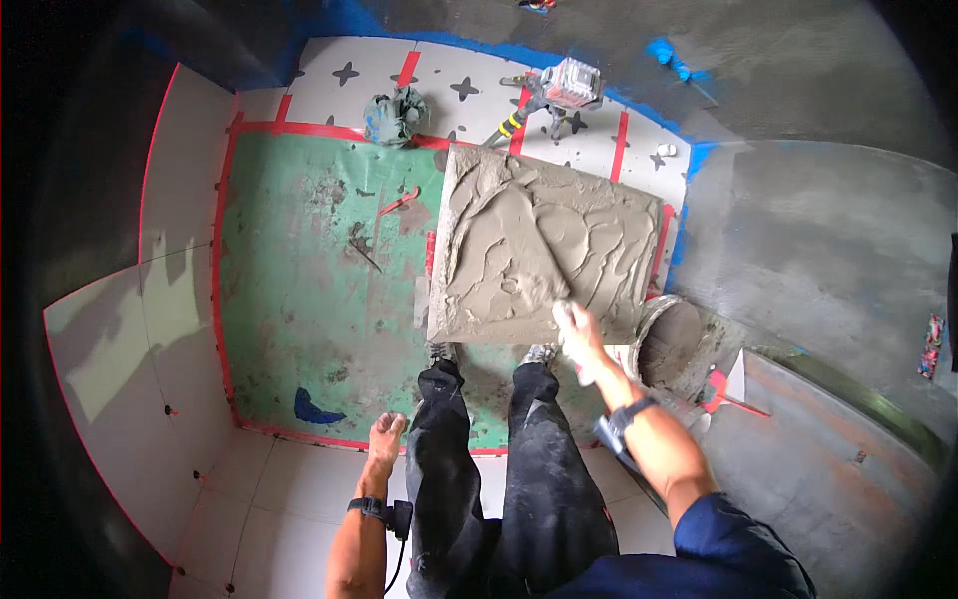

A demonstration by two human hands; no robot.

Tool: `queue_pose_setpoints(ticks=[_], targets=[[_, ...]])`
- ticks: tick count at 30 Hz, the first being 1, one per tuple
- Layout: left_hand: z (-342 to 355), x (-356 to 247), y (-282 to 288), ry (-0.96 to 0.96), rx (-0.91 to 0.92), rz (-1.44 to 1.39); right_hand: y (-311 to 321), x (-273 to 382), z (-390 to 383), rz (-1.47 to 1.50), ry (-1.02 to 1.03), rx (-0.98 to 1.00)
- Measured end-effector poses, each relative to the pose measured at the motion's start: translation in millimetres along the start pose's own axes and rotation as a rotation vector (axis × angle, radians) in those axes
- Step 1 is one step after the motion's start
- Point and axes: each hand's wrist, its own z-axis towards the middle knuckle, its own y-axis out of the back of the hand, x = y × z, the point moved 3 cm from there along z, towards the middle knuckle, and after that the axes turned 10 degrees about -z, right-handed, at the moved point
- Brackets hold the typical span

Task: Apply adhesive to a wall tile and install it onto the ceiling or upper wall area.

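Note:
A large rectangular tile (435,329) lies before my feet, its upper face thickly spread with wet grey mortar in ridges and swirls. My right hand (581,344) is closed around the handle of a trowel (540,262) at the tile's near right part. Mortar coats the trowel's blade, so its outline blends into the spread layer. Well away from the tile, my left hand (386,435) hangs beside my left leg, fingers curled in, with nothing visible in them.
A mortar bucket (654,344) stands right of the tile. Beyond it are a tripod-mounted device (572,84) and a crumpled grey-green bag (396,117). Red tape (217,290) borders the stained green floor sheet (299,260). A red tool (399,201) and blue scrap (317,408) lie there.

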Motion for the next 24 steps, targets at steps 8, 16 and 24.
queue_pose_setpoints(ticks=[8,16,24], targets=[[8,5,10,-0.036,0.002,0.018,-96,116,1,0.962,-0.197,0.106],[10,21,10,-0.036,0.013,0.023,-19,75,12,0.29,-0.111,0.365],[-1,-6,-17,0.017,0.007,0.074,5,30,-41,-0.572,0.249,0.456]])
